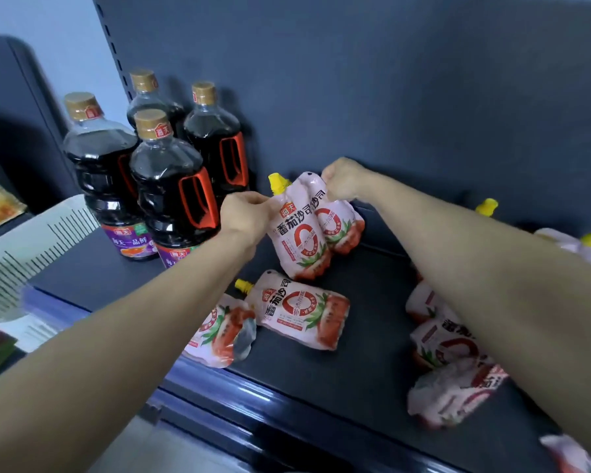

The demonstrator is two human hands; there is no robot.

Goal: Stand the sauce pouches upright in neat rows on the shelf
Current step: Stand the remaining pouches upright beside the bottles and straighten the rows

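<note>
Left hand [249, 213] pinches the front pouch [299, 237] near its yellow spout, right hand [345, 179] grips the rear pouch [342, 230], both upright mid-shelf [321, 387], labelled 海天 番茄沙司. Six o'clock: flat pouches [304, 312]. Four o'clock: forearm-hidden pouches [451, 397]. Nine o'clock: 海天 soy bottles [171, 189].

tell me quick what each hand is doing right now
Left hand: closed, pinching the top of the front upright pouch.
Right hand: closed, gripping the top of the rear upright pouch.
</note>
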